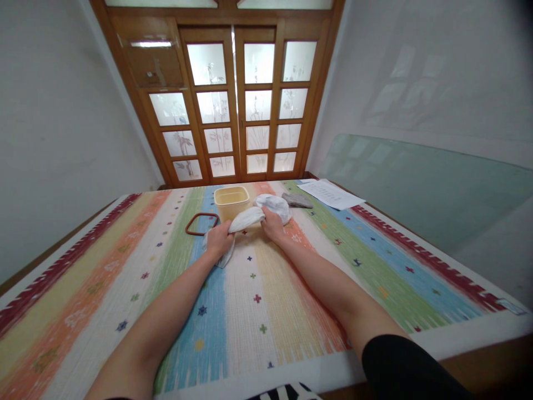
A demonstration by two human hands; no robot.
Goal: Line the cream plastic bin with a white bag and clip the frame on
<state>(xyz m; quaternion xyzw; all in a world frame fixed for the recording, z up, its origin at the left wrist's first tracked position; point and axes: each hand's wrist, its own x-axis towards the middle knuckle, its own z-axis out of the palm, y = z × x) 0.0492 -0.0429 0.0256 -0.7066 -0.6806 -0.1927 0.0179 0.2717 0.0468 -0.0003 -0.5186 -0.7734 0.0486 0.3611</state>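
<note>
Stretched between my two hands is a white, soft, cloth-like piece (246, 220), gathered into a band. My left hand (220, 240) is closed around one end, and a loose part of it hangs below the fist. The other end is gripped by my right hand (272, 223), its fingers wrapped and partly hidden. A rounded white crumpled bundle (275, 204) lies just behind my right hand; I cannot tell whether it joins the held piece. Close behind my hands stands a pale yellow open bin (231, 206). Left of it, a reddish-brown rounded square frame (187, 226) lies flat.
A grey folded cloth (297, 200) lies right of the white bundle. Printed paper sheets (331, 194) rest farther right. The table wears a striped, patterned cloth (258, 311). A pale green glass panel (416, 189) leans along the right wall; wooden glazed doors (237, 100) stand beyond.
</note>
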